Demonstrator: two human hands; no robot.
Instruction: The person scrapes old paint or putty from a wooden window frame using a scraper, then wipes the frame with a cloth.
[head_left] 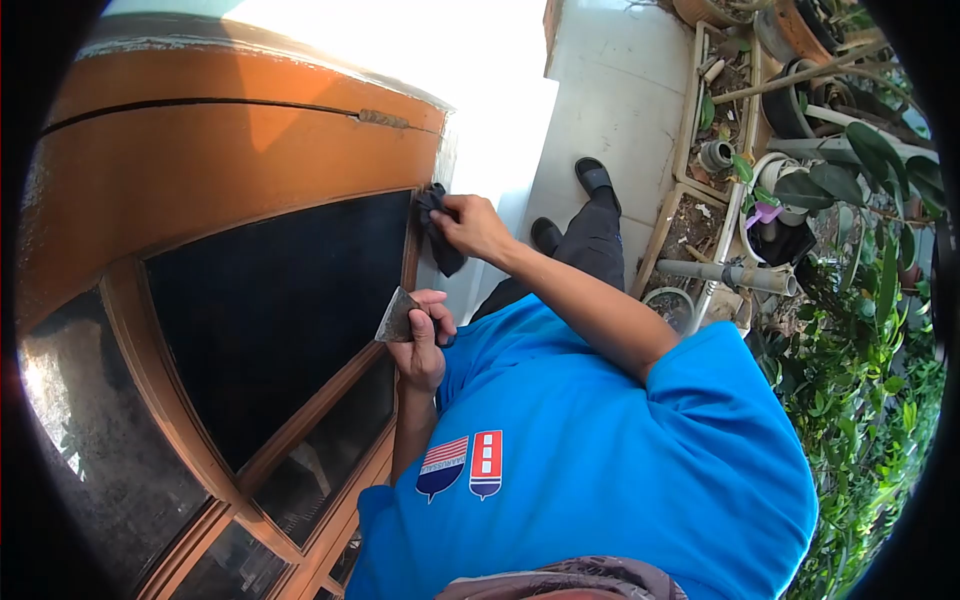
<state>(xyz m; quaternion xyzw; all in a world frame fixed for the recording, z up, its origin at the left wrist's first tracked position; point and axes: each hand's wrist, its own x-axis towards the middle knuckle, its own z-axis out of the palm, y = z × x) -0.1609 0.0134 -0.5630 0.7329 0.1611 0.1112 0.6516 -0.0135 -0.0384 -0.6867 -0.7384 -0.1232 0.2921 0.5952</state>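
Note:
My right hand [472, 228] pinches a dark cloth [447, 250], which hangs bunched at the edge of the orange-brown wooden window frame [411, 240]. Lower down, my left hand [424, 345] is wrapped round a scraper [397, 316] with a flat, worn metal blade tilted up toward the glass. Its handle is mostly hidden in my fingers. Both hands are close to the frame's right side, beside a dark glass pane [290, 300].
A hinge [383, 118] sits on the upper wooden part. Behind my hands is a bright white wall. My feet stand on pale floor tiles [620, 110]. Planter boxes [690, 235], pots, a pipe [735, 277] and leafy plants [870, 380] line the right side.

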